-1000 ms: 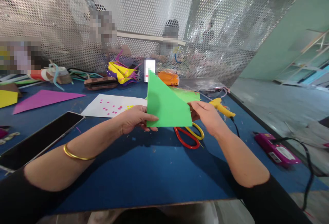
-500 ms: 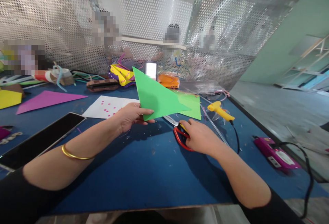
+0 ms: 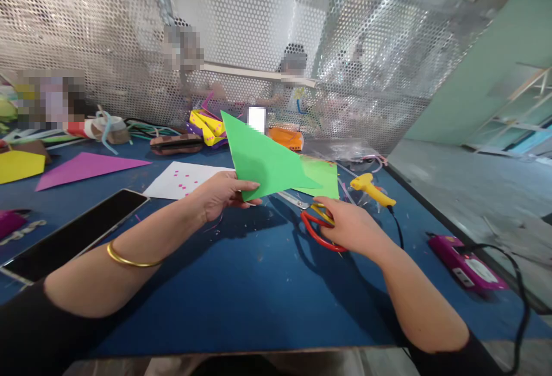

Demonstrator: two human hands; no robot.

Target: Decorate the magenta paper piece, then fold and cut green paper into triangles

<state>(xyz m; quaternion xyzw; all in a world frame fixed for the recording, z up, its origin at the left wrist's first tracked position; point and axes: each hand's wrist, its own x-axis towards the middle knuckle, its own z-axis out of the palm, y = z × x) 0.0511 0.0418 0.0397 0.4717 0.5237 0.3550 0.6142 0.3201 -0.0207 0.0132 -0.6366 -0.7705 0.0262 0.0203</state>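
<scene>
My left hand [image 3: 224,192] pinches the lower left corner of a bright green craft sheet [image 3: 263,160], cut to a point at top left and at right. The sheet is held up off the table and tilted. To its right, my right hand [image 3: 351,221] has its fingers in the handles of scissors [image 3: 302,204] with one red and one yellow loop. Their blades point left, the tips hidden behind the green sheet. A lighter green sheet [image 3: 328,177] lies on the table behind both. A white sheet with pink dots [image 3: 166,189] lies left of the green one.
A phone [image 3: 77,232] and a purple sheet [image 3: 86,170] lie left on the blue table [image 3: 241,307]. A yellow glue gun [image 3: 373,192] and a magenta power strip [image 3: 468,267] are right. Behind stand a pencil case [image 3: 176,144] and a perforated metal screen [image 3: 250,25].
My right hand has moved slightly right with the scissors, and the handles now show more fully. The green sheet stays nearly still in my left hand.
</scene>
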